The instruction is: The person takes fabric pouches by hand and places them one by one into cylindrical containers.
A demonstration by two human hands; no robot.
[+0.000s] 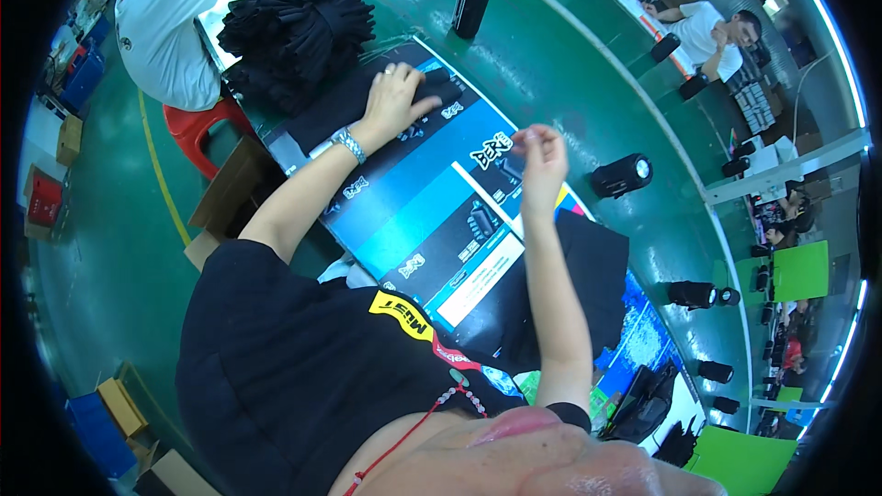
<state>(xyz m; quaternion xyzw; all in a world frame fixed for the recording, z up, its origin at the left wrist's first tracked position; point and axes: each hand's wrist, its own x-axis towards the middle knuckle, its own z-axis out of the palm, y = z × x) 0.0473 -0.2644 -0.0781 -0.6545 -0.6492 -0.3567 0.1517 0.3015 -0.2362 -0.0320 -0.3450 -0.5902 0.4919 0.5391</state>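
My left hand (395,103), with a metal watch (348,144) at the wrist, lies flat on a piece of black cloth (323,112) at the far left of the worktop. Its fingers are stretched out and the thumb stands apart. Over the right edge of a blue printed sheet (390,220) hovers my right hand (544,154). Its fingers are bent in toward the thumb; anything between them is too small to make out. Black folded cloth (588,266) lies beside my right forearm.
A big heap of black cloth strips or pouches (299,32) sits at the table's far left. Black cylinders (471,9) stand beyond the table edge. One co-worker (170,28) sits on a red stool (207,133); another person (712,41) is across. A cardboard box (230,188) stands left.
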